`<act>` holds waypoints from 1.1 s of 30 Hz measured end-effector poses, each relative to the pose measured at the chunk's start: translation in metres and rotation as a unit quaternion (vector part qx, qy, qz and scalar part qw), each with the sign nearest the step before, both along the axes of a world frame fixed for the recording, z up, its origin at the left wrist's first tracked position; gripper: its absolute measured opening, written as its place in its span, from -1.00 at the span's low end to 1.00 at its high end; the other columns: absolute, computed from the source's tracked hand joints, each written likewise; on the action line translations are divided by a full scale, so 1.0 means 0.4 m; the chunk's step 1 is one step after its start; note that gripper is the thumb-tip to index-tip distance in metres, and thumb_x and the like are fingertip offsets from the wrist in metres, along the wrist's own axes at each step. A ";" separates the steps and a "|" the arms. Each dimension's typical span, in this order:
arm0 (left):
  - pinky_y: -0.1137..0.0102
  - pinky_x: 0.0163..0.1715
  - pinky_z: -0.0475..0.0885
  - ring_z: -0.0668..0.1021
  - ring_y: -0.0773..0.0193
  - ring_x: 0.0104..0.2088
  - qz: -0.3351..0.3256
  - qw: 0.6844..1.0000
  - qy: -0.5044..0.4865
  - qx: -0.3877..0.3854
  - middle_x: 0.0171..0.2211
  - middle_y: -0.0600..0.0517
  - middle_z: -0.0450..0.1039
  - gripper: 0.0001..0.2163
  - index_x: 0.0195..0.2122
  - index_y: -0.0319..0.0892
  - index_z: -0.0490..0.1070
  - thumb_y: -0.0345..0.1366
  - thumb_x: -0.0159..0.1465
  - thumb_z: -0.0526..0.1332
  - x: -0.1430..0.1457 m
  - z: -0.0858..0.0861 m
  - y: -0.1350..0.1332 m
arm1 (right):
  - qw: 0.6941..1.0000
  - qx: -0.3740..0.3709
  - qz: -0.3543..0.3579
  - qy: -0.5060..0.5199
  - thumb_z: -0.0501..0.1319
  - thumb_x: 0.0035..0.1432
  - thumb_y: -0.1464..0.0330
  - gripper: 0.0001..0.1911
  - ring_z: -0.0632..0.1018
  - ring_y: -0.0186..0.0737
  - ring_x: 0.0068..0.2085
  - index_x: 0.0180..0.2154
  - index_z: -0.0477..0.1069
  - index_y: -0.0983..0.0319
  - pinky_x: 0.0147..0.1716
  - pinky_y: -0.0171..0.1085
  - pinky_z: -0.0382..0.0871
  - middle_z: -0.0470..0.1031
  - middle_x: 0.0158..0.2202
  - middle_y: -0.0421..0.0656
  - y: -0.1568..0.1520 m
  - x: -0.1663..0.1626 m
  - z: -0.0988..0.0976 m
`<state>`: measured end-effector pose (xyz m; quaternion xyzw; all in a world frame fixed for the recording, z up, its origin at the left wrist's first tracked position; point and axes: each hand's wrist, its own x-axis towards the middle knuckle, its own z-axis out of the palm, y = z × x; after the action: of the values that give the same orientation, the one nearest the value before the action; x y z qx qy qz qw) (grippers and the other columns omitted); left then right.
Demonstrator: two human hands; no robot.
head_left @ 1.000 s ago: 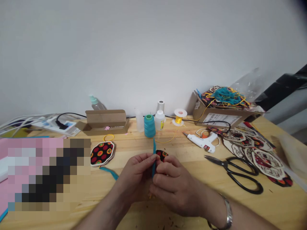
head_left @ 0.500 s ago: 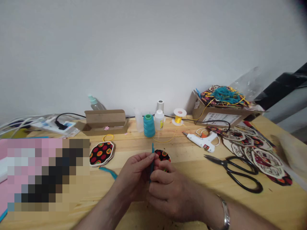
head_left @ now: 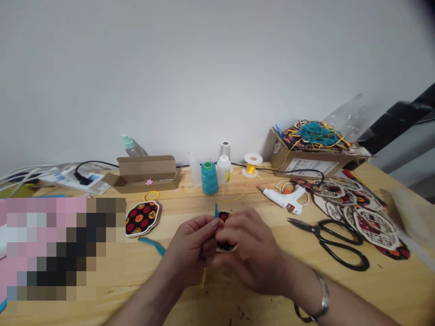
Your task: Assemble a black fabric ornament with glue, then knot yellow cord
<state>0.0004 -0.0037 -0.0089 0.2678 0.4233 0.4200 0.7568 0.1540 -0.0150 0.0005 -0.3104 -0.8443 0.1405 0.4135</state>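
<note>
My left hand (head_left: 197, 237) is closed in a pinch on a teal thread tassel (head_left: 216, 210), whose tip sticks up above the thumb. Ends of yellow cord (head_left: 203, 278) hang below that hand. Close beside it, my right hand (head_left: 249, 253) has its fingers curled together, partly smeared by motion; whatever is in them is hidden. Behind the hands lies a black patterned piece (head_left: 224, 246) with red dots and a pale edge, partly covered. To the left sits a stack of similar patterned pieces (head_left: 142, 218) with a yellow cord loop, and a teal tassel (head_left: 152, 244) pokes out beneath.
Black-handled scissors (head_left: 314, 230) and a white glue gun (head_left: 287, 199) lie at right, near several patterned pieces (head_left: 370, 222). A teal thread cone (head_left: 210, 179), white bottle (head_left: 224, 170) and yellow cord spool (head_left: 251, 167) stand behind. Cardboard boxes (head_left: 147, 183) line the wall.
My right hand has moved up and slightly right, its fingers shifting off the lower part of the teal tassel. Yellow cord ends now show under my left hand, which keeps its pinch.
</note>
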 end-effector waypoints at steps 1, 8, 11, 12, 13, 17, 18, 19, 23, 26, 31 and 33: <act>0.61 -0.73 -0.04 0.17 0.59 -0.72 -0.004 1.000 0.000 0.007 -0.66 0.11 0.32 -0.86 -0.49 -0.31 0.42 -0.32 0.03 0.31 -0.001 0.000 0.000 | 0.996 -0.060 -0.044 0.051 0.16 0.10 0.33 -0.78 0.39 -0.25 -0.18 -0.18 0.31 0.24 -0.16 -0.21 0.28 0.42 -0.25 -0.13 0.008 0.006 0.001; 0.58 -0.73 -0.13 0.09 0.60 -0.73 -0.072 0.996 0.044 0.033 -0.66 0.11 0.30 -0.81 -0.56 -0.30 0.40 -0.29 0.10 0.26 0.002 0.002 -0.006 | 0.876 -0.447 0.018 0.180 0.28 -0.06 0.29 -0.50 0.49 -0.27 -0.30 -0.05 0.26 0.25 -0.29 -0.24 0.37 0.43 -0.26 -0.13 0.058 0.016 -0.009; 0.59 -0.74 -0.12 0.12 0.60 -0.73 -0.113 0.989 0.084 0.043 -0.68 0.11 0.30 -0.80 -0.56 -0.32 0.43 -0.27 0.10 0.26 0.003 0.002 -0.011 | 0.833 -0.510 0.055 0.206 0.27 -0.05 0.28 -0.67 0.46 -0.36 -0.51 -0.22 0.38 0.28 -0.48 -0.32 0.34 0.42 -0.52 -0.24 0.058 0.012 -0.012; 0.60 -0.74 -0.08 0.16 0.59 -0.73 -0.122 0.987 0.088 0.048 -0.66 0.08 0.34 -0.80 -0.55 -0.33 0.44 -0.27 0.10 0.26 0.003 0.002 -0.013 | 0.830 -0.514 0.051 0.210 0.26 -0.05 0.27 -0.75 0.44 -0.37 -0.55 -0.32 0.41 0.29 -0.51 -0.34 0.32 0.41 -0.57 -0.25 0.058 0.012 -0.011; 0.60 -0.74 -0.03 0.22 0.57 -0.72 -0.129 0.987 0.084 0.049 -0.64 0.05 0.38 -0.79 -0.53 -0.33 0.46 -0.25 0.10 0.25 0.002 0.001 -0.013 | 0.831 -0.512 0.041 0.213 0.26 -0.05 0.27 -0.79 0.42 -0.38 -0.56 -0.42 0.42 0.30 -0.53 -0.35 0.30 0.41 -0.60 -0.25 0.058 0.013 -0.008; 0.48 -0.58 0.31 0.49 0.32 -0.55 -0.139 0.990 -0.003 -0.012 -0.45 -0.13 0.51 -0.66 -0.34 -0.35 0.49 -0.12 0.17 0.14 -0.003 -0.002 -0.006 | 0.855 -0.471 -0.043 0.213 0.27 -0.09 0.28 -0.80 0.33 -0.43 -0.58 -0.54 0.41 0.30 -0.58 -0.39 0.18 0.36 -0.64 -0.27 0.072 0.030 0.010; 0.45 -0.54 0.34 0.51 0.27 -0.51 -0.142 0.989 -0.025 -0.034 -0.44 -0.15 0.52 -0.62 -0.30 -0.36 0.49 -0.09 0.18 0.11 -0.005 -0.003 -0.004 | 0.859 -0.462 -0.063 0.212 0.28 -0.10 0.27 -0.80 0.29 -0.45 -0.59 -0.54 0.41 0.30 -0.59 -0.39 0.15 0.33 -0.65 -0.29 0.078 0.036 0.015; 0.43 -0.51 0.36 0.53 0.24 -0.48 -0.145 0.987 -0.040 -0.050 -0.43 -0.16 0.52 -0.60 -0.29 -0.38 0.49 -0.07 0.19 0.09 -0.006 -0.004 -0.002 | 0.861 -0.454 -0.080 0.215 0.28 -0.12 0.26 -0.78 0.25 -0.46 -0.60 -0.55 0.40 0.30 -0.61 -0.40 0.11 0.29 -0.66 -0.30 0.083 0.042 0.019; 0.45 -0.50 0.37 0.54 0.27 -0.48 -0.167 0.984 -0.034 -0.049 -0.44 -0.11 0.53 -0.71 -0.29 -0.35 0.48 -0.18 0.17 0.17 -0.006 -0.007 -0.003 | 0.860 -0.437 -0.114 0.238 0.28 -0.14 0.22 -0.74 0.16 -0.47 -0.61 -0.57 0.33 0.29 -0.63 -0.39 0.02 0.17 -0.67 -0.34 0.100 0.064 0.024; 0.49 -0.51 0.38 0.56 0.30 -0.49 -0.183 0.983 0.013 -0.033 -0.44 -0.08 0.55 -0.81 -0.29 -0.31 0.48 -0.31 0.12 0.25 -0.006 -0.010 -0.008 | 0.861 -0.428 -0.121 0.248 0.26 -0.11 0.22 -0.73 0.14 -0.47 -0.61 -0.57 0.30 0.28 -0.63 -0.39 0.00 0.15 -0.66 -0.35 0.108 0.076 0.018; 0.46 -0.50 0.40 0.58 0.27 -0.48 -0.217 0.975 0.040 -0.015 -0.45 -0.07 0.56 -0.82 -0.29 -0.28 0.47 -0.31 0.11 0.24 -0.014 -0.008 -0.010 | 0.876 -0.417 -0.122 0.211 0.22 -0.06 0.24 -0.75 0.14 -0.47 -0.60 -0.57 0.29 0.28 -0.62 -0.39 -0.01 0.15 -0.66 -0.34 0.115 0.087 0.010; 0.44 -0.49 0.40 0.58 0.27 -0.49 -0.252 0.967 0.046 -0.014 -0.45 -0.08 0.57 -0.84 -0.28 -0.27 0.46 -0.32 0.12 0.23 -0.020 -0.004 -0.012 | 0.883 -0.415 -0.120 0.184 0.22 -0.06 0.26 -0.76 0.14 -0.47 -0.60 -0.58 0.30 0.28 -0.63 -0.39 -0.01 0.15 -0.66 -0.34 0.114 0.088 0.014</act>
<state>-0.0075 -0.0085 -0.0106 0.3742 0.3827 0.1970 0.8214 0.1890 0.0304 0.0060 -0.5213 -0.5734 0.4820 0.4088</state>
